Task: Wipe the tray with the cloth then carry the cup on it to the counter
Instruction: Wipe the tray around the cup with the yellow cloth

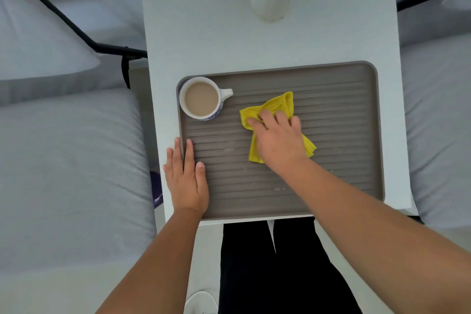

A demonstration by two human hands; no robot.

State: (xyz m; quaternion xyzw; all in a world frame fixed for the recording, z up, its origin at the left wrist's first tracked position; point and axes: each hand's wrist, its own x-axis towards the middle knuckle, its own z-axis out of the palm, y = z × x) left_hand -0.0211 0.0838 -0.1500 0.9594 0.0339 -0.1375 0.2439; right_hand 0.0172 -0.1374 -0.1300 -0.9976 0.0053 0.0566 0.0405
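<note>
Head cam: tray [331,135] lies with its long side running left-right across the near end of the white table [204,33]. Cup [201,98] sits in its far left corner, handle pointing right. My right hand [279,140] presses the yellow cloth [275,103] mid-tray, fingers barely bent. Left hand [187,181] lies flat on the left rim, fingers straight.

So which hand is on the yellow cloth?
The right hand, pressing the yellow cloth onto the grey tray. The left hand rests flat on the tray's left edge, with no cloth under it.
</note>
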